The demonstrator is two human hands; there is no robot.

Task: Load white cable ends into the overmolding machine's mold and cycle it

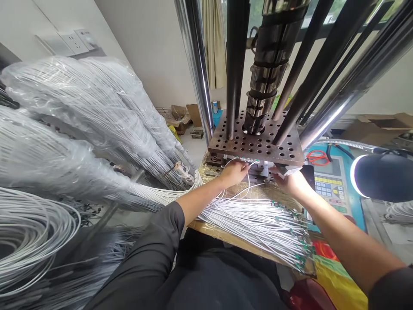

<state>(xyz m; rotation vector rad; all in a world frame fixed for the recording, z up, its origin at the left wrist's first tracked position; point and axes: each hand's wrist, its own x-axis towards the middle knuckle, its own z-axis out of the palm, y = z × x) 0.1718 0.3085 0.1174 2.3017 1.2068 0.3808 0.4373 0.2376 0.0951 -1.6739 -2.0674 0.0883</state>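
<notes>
The spot under the plate with holes (258, 144) is dark and hard to see. The left hand (234, 172) has its grip closed on thin white wires (240, 160) with green tips, right at the plate's front edge. The right hand (292, 181) sits close by in bright light; I cannot tell its grip. More wires (258, 224) lie across the worktop (222, 234), reaching its near edge. Big bagged bundles (80, 129) crowd the left.

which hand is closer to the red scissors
Right. The right hand is just left of and below the red scissors, near the keypad. The left hand is further left, under the perforated plate, holding white wires.
</notes>
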